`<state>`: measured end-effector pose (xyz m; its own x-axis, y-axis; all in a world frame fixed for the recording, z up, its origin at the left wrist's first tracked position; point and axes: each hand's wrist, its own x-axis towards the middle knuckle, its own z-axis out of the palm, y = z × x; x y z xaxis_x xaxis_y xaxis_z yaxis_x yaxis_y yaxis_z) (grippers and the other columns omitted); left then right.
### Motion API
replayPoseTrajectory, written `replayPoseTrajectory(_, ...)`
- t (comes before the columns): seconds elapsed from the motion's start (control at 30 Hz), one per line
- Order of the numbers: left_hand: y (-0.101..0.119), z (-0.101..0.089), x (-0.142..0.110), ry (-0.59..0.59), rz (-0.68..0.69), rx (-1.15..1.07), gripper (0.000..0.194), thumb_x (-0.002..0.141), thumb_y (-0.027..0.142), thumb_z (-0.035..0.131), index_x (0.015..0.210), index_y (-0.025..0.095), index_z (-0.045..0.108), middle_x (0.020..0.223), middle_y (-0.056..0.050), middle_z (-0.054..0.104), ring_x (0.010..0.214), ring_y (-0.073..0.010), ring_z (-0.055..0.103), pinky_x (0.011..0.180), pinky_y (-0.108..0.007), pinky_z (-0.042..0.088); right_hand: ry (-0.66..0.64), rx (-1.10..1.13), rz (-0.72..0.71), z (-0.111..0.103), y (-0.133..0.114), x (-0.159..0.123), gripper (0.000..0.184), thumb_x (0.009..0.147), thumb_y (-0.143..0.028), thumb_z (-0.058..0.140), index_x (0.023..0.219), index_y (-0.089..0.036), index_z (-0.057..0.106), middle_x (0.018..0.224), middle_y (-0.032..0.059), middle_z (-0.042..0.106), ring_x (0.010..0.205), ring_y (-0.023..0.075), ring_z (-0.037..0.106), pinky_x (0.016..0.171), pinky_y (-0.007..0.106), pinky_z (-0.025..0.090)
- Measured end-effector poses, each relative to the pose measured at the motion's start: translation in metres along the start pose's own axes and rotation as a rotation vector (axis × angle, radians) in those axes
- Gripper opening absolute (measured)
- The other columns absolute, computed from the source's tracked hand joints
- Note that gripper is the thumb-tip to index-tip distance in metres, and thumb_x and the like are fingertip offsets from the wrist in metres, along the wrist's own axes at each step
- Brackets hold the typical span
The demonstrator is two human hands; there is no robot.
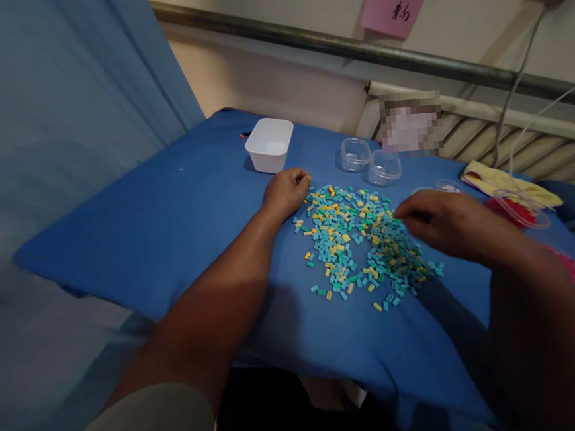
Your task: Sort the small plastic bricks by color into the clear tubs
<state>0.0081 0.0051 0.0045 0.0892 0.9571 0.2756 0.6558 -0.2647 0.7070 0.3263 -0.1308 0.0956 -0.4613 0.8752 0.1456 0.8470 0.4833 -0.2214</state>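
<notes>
A wide pile of small toy building bricks (334, 238), in turquoise, green, yellow and orange, lies spread on the blue-covered table. My left hand (288, 192) rests at the pile's far left edge, fingers curled closed; whatever may be inside them is hidden. Above the pile's right side is my right hand (447, 223), thumb and fingertips pinched together. Anything between those tips is too small to make out. Just beyond my left hand stands a white plastic tub (269, 144), with nothing visible in it.
Two clear plastic containers (356, 155) stand behind the pile. To the right lie a yellow cloth (511, 181), a clear container with red pieces (511, 211) and a loose red heap (573, 269). A radiator (526, 157) and pipe (303, 33) run along the wall; a blue curtain (73, 93) hangs left.
</notes>
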Motion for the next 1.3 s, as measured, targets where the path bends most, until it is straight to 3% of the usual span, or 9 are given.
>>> replayPoseTrajectory(0.1, 0.0, -0.001, 0.0, -0.002, 0.002, 0.001, 0.027, 0.099, 0.035, 0.063, 0.106, 0.02, 0.084, 0.095, -0.005, 0.082, 0.09, -0.0243, 0.072, 0.084, -0.033, 0.053, 0.041, -0.225, 0.347, -0.017, 0.036, -0.011, 0.016, 0.097, -0.022, 0.065, 0.102, -0.021, 0.081, 0.097, 0.0104, 0.081, 0.08, 0.0255, 0.071, 0.073, 0.039, 0.049)
replayPoseTrajectory(0.17, 0.001, -0.001, 0.0, 0.0, -0.001, 0.005, 0.027, 0.099, 0.035, 0.063, 0.106, 0.021, 0.084, 0.095, -0.005, 0.082, 0.091, -0.0243, 0.072, 0.083, -0.033, 0.053, 0.01, -0.304, 0.437, -0.019, 0.047, -0.014, 0.016, 0.099, -0.025, 0.066, 0.103, -0.021, 0.081, 0.093, 0.0116, 0.081, 0.076, 0.027, 0.07, 0.07, 0.04, 0.046)
replayPoseTrajectory(0.23, 0.001, 0.0, 0.0, 0.0, -0.004, 0.006, 0.027, 0.099, 0.035, 0.062, 0.106, 0.021, 0.084, 0.095, -0.005, 0.082, 0.091, -0.0242, 0.072, 0.082, -0.033, 0.053, 0.04, -0.298, 0.38, -0.01, 0.043, -0.011, 0.019, 0.101, -0.027, 0.065, 0.107, -0.02, 0.082, 0.097, 0.0129, 0.082, 0.078, 0.0281, 0.071, 0.071, 0.04, 0.047)
replayPoseTrajectory(0.33, 0.0, 0.0, 0.0, 0.004, 0.006, 0.004, 0.027, 0.099, 0.036, 0.062, 0.106, 0.021, 0.084, 0.093, -0.005, 0.082, 0.089, -0.0239, 0.072, 0.082, -0.033, 0.052, 0.147, -0.13, 0.123, 0.017, 0.007, 0.008, 0.022, 0.103, -0.028, 0.063, 0.116, -0.021, 0.081, 0.111, 0.0114, 0.083, 0.096, 0.0284, 0.076, 0.086, 0.039, 0.054)
replayPoseTrajectory(0.43, -0.002, 0.0, 0.0, 0.011, 0.024, -0.004, 0.028, 0.098, 0.037, 0.062, 0.105, 0.021, 0.084, 0.093, -0.005, 0.082, 0.087, -0.0237, 0.072, 0.081, -0.033, 0.052, 0.077, 0.027, -0.132, 0.052, -0.041, 0.034, 0.021, 0.107, -0.026, 0.06, 0.112, -0.023, 0.08, 0.118, 0.0092, 0.081, 0.109, 0.0258, 0.074, 0.097, 0.036, 0.054)
replayPoseTrajectory(0.57, -0.003, 0.001, 0.0, 0.013, 0.026, -0.014, 0.029, 0.098, 0.037, 0.061, 0.104, 0.02, 0.084, 0.096, -0.006, 0.082, 0.089, -0.024, 0.072, 0.081, -0.033, 0.053, -0.01, 0.058, -0.229, 0.082, -0.075, 0.054, 0.022, 0.108, -0.019, 0.058, 0.109, -0.021, 0.08, 0.116, 0.01, 0.081, 0.11, 0.0244, 0.072, 0.102, 0.035, 0.051)
replayPoseTrajectory(0.67, -0.005, 0.002, 0.001, 0.012, 0.027, -0.012, 0.028, 0.098, 0.036, 0.062, 0.105, 0.021, 0.084, 0.097, -0.006, 0.083, 0.09, -0.0244, 0.072, 0.082, -0.033, 0.053, -0.078, 0.05, -0.222, 0.083, -0.073, 0.053, 0.021, 0.106, -0.015, 0.06, 0.108, -0.021, 0.08, 0.11, 0.0088, 0.081, 0.107, 0.0242, 0.071, 0.102, 0.035, 0.05)
replayPoseTrajectory(0.93, -0.005, 0.002, 0.001, 0.009, 0.022, -0.004, 0.028, 0.099, 0.037, 0.061, 0.107, 0.022, 0.084, 0.098, -0.005, 0.083, 0.092, -0.025, 0.073, 0.083, -0.034, 0.053, -0.184, 0.025, -0.07, 0.055, -0.062, 0.041, 0.02, 0.107, -0.022, 0.061, 0.114, -0.022, 0.08, 0.115, 0.0076, 0.081, 0.106, 0.024, 0.073, 0.092, 0.032, 0.05)
replayPoseTrajectory(1.3, -0.004, 0.001, 0.0, 0.002, 0.018, -0.005, 0.028, 0.099, 0.037, 0.062, 0.106, 0.021, 0.084, 0.098, -0.005, 0.083, 0.092, -0.0247, 0.072, 0.084, -0.034, 0.053, -0.221, -0.011, -0.149, 0.073, -0.071, 0.055, 0.023, 0.108, -0.02, 0.057, 0.113, -0.023, 0.079, 0.109, 0.0092, 0.078, 0.107, 0.0233, 0.07, 0.095, 0.032, 0.048)
